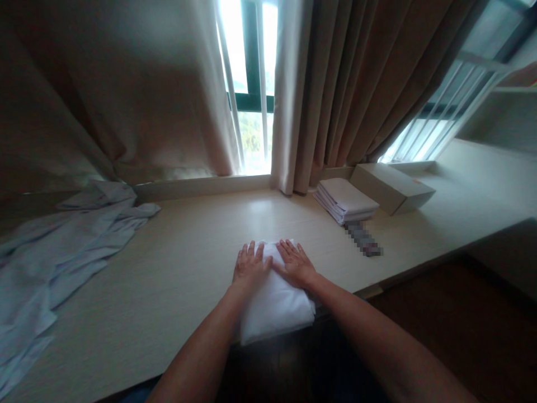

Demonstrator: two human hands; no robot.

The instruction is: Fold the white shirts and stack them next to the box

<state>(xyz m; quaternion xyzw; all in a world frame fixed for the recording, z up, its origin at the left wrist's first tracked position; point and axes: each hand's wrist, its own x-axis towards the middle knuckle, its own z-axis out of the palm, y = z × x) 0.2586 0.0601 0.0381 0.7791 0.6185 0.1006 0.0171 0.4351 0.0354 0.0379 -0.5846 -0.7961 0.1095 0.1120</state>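
A folded white cloth [277, 308] lies on the pale wooden table [201, 240], its near end at the table's front edge. My left hand [250, 264] rests flat on the cloth's far left part, fingers stretched forward. Opposite it, my right hand [296, 263] presses flat on the far right part, its fingers apart and pointing away from me. The two thumbs come close together over the middle of the cloth. Neither hand grips anything.
Crumpled light cloth [71, 240] spreads over the table's left side. At the back right sit a stack of folded cloths [348, 198], a box [392, 187] and a blurred-out dark flat item [363, 238]. Brown curtains [335, 84] hang by the window behind.
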